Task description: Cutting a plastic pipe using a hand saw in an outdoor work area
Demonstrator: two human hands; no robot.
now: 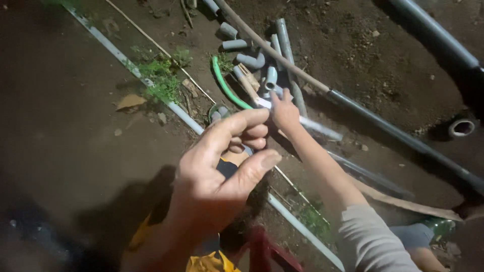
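Observation:
My left hand (222, 171) is raised close to the camera, over bare soil. Its fingers curl loosely, the thumb stands apart, and I see nothing in it. My right hand is out of view. Another person's arm in a grey sleeve (373, 242) reaches in from the lower right. That person's hand (285, 113) grips a whitish tube (322, 128) beside a heap of grey pipe elbows and short pipe pieces (252, 60). A green hose (224, 85) curves along the left of the heap.
A long white pipe (121, 55) runs diagonally across the ground past weeds (159, 78). A long dark pipe (393, 131) crosses on the right, near an open pipe end (461, 127). A red frame (264, 249) sits at the bottom and a cardboard strip (403, 201) at the right.

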